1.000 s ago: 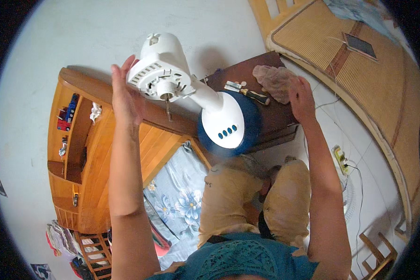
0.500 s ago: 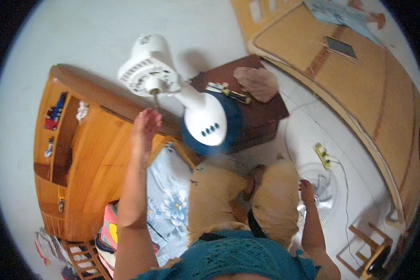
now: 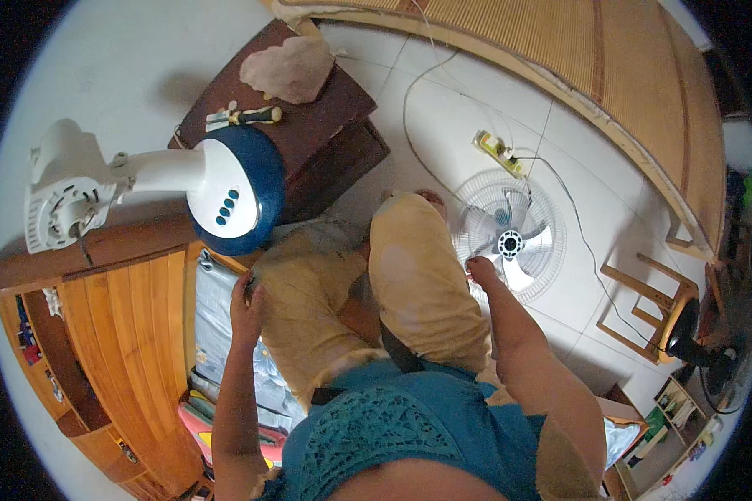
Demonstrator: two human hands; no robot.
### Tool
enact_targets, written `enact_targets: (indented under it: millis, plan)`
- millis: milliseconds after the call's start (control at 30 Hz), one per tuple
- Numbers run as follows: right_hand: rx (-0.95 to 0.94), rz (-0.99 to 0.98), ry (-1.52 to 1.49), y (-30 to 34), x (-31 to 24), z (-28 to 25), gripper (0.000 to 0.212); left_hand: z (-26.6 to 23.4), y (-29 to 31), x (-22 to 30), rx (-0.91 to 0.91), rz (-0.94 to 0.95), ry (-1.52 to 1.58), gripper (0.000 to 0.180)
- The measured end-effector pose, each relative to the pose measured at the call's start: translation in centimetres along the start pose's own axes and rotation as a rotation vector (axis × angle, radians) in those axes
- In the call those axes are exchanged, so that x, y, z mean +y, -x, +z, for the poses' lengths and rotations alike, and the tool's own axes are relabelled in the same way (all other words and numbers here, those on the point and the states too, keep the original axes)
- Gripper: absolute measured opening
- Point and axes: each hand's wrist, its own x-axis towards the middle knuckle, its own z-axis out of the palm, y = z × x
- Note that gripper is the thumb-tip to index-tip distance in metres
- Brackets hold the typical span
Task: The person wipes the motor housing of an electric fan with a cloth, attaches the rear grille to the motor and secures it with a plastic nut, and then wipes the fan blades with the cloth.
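My left hand (image 3: pixel 246 307) is beside my left knee, fingers curled around something small and dark, too small to name. My right hand (image 3: pixel 481 270) is by the left edge of a round fan grille (image 3: pixel 546 219) on the floor; its fingers are closed, and what they hold is hidden. Silver blades with a dark hub (image 3: pixel 510 243) show at the grille. At left stands a white fan body (image 3: pixel 163 169) with a blue base (image 3: pixel 263 179) and several blue buttons. Its motor head (image 3: pixel 67 209) has no blades or grille, and its thin shaft is bare.
A dark brown cabinet (image 3: pixel 330 159) bears a screwdriver (image 3: pixel 255 116) and a pinkish cloth (image 3: pixel 288 69). The yellow-green power strip (image 3: pixel 500 154) lies on the tiles, its cord running past a wooden stool (image 3: pixel 643 292). A mat-covered bed (image 3: pixel 618 108) lines the right; a wooden cupboard (image 3: pixel 134 326) stands left.
My left hand has come down from beside the motor shaft to my left knee. My view has swung right, so the fan body appears farther left. My right hand stays by the grille.
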Motion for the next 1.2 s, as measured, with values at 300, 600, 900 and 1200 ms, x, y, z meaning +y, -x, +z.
enact_targets:
  millis: [300,600,900,1200]
  plan:
    - [-0.005,0.189,0.087,-4.4,-2.5,-0.8,0.028,2.6,0.3,-0.5,0.180,0.159,-0.490,0.046]
    - [-0.066,0.098,0.476,-14.0,0.6,3.1,0.061,3.7,-1.4,1.6,0.220,0.208,-0.718,0.045]
    - [-0.198,-0.091,0.750,-17.6,-3.4,2.0,0.025,4.0,-0.7,2.7,0.294,0.078,-0.705,0.037]
    - [-0.244,0.009,0.944,-16.7,5.1,7.8,0.020,3.9,-1.6,2.9,0.310,0.181,-0.651,0.037]
